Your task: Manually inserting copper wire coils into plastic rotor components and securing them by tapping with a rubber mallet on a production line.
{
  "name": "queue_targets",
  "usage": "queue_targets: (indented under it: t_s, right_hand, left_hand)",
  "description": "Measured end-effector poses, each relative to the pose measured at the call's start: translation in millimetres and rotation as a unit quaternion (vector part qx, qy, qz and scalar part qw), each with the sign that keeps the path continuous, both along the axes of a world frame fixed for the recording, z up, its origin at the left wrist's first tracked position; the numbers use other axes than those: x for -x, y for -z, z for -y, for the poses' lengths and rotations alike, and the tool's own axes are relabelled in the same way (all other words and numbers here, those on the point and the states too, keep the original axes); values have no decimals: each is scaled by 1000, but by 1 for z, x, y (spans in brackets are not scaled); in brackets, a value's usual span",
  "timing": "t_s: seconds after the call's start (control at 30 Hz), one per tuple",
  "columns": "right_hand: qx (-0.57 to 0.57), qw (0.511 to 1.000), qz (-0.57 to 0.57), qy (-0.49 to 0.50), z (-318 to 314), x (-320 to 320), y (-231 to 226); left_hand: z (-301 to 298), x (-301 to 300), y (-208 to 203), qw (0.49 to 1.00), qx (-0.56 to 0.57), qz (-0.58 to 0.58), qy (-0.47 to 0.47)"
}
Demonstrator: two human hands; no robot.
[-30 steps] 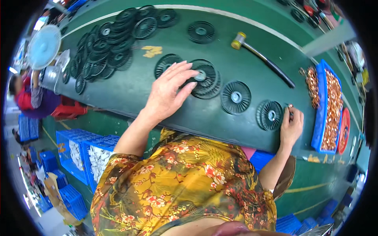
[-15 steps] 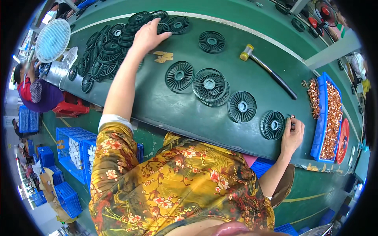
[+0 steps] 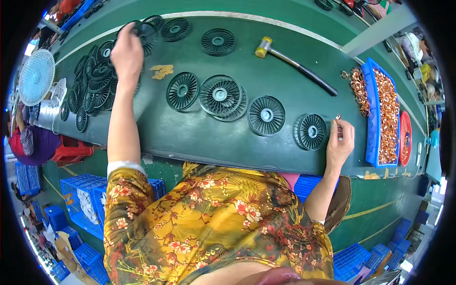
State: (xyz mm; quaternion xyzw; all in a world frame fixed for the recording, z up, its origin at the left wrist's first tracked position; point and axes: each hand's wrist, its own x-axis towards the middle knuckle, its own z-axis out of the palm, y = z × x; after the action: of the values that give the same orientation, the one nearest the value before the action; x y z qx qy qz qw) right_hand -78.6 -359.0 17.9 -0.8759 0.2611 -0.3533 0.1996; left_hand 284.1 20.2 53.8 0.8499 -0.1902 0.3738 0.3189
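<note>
My left hand (image 3: 127,54) is at the far left of the table, its fingers closed on the edge of a black slotted disc (image 3: 149,40) that is blurred by motion. Beside and below it spreads a heap of similar discs (image 3: 97,80). My right hand (image 3: 341,137) pinches a small copper ring (image 3: 338,117) at its fingertips. Just left of that hand lies a slotted disc (image 3: 312,132), seemingly doubled with another. More discs lie in a row: a single one (image 3: 266,115), an overlapping pair (image 3: 220,94) and another (image 3: 183,90). Farther back rests one more disc (image 3: 218,42).
A mallet (image 3: 299,66) with yellow faces lies toward the back right. Copper rings fill a blue tray (image 3: 373,114) at the right, with loose rings (image 3: 359,90) alongside. Beyond it stands a red bowl (image 3: 405,137). At the left are a fan (image 3: 36,77) and another person (image 3: 33,142).
The whole view has shifted, moving the table's things leftward. My left hand has drawn slightly left over the heap, with a disc now at its fingers. My right hand keeps the ring.
</note>
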Motion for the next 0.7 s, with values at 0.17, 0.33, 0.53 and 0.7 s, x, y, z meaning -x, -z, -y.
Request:
queue_targets:
  t_s: [0.17, 0.33, 0.53, 0.7]
  right_hand:
    - [72, 987, 100, -100, -54, -20, -26]
    - [80, 943, 163, -280, -108, -55, -48]
    - [89, 952, 151, -252, -106, -51, -46]
    - [84, 953, 161, -243, -109, -46, -44]
  left_hand:
    - [59, 104, -18, 777, 440, -331, 307]
    - [121, 212, -15, 494, 429, -586, 477]
    - [127, 233, -12, 660, 212, -466, 550]
    - [130, 232, -3, 669, 269, -530, 447]
